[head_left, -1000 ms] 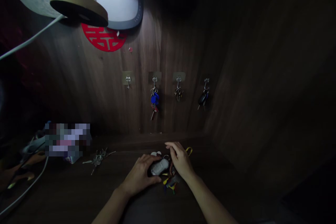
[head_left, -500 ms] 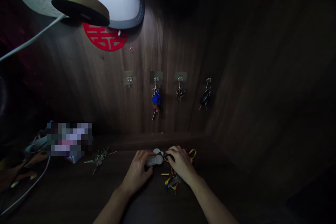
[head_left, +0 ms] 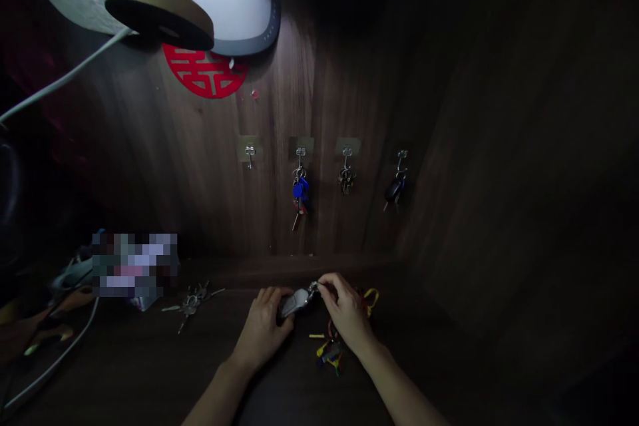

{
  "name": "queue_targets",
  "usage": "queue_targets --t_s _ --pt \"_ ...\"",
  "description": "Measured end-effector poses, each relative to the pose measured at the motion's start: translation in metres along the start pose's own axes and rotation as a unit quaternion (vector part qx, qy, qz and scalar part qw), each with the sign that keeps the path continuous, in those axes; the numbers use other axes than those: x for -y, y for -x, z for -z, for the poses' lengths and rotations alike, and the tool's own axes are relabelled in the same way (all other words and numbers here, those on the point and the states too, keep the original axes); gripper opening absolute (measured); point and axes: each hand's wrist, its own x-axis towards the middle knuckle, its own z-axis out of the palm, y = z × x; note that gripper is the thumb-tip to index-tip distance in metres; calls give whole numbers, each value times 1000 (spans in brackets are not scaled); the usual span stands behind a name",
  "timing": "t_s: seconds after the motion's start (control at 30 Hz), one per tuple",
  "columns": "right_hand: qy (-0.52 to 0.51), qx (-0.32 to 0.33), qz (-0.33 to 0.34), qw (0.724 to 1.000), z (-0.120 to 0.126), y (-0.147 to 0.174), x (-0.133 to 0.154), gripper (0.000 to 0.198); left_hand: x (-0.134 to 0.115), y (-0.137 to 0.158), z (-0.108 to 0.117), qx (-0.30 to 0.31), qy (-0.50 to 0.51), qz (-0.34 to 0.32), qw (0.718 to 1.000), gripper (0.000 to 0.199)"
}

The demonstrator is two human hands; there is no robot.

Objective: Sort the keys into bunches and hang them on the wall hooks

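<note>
My left hand (head_left: 266, 319) grips the left end of a grey key fob (head_left: 295, 303) between thumb and fingers, just above the dark wooden surface. My right hand (head_left: 344, 309) is closed in a pinch on the small metal key ring (head_left: 313, 287) at the fob's right end. The fob tilts, its ring end pointing up and right. Below my right hand lies a bunch of keys with yellow, blue and green covers (head_left: 329, 353). A yellow strap (head_left: 371, 299) shows just beyond that hand, partly hidden by it.
Loose silver keys (head_left: 190, 304) lie to the left. On the back wall, one bare hook (head_left: 250, 154) sits beside hooks holding blue-tagged keys (head_left: 299, 190), small keys (head_left: 346, 180) and a black car key (head_left: 395, 190). A lamp (head_left: 157, 10) hangs upper left; its white cable (head_left: 64, 80) runs left.
My right hand has closed its fingertips on the ring and drawn it upward. The fob has turned from nearly level to tilted. A pale round piece behind the fob no longer shows.
</note>
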Motion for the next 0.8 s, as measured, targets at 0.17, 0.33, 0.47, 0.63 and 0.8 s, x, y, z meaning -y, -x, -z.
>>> queue_targets --t_s 0.17,0.33,0.47,0.63,0.8 --pt "-225 35 -113 967 -14 1 9 20 -12 -1 10 7 63 -11 998 21" --pt "-374 78 -185 906 -22 1 13 30 -12 -4 7 -18 134 -1 991 20" --pt "-389 101 -195 895 -19 -1 17 33 -9 -7 2 -38 195 39 979 22" --pt "-358 80 -174 914 -12 -5 23 37 -11 -9 3 -28 318 143 937 31" --pt "-338 80 -175 921 -13 -5 20 38 -13 -10 5 -20 363 183 913 34"
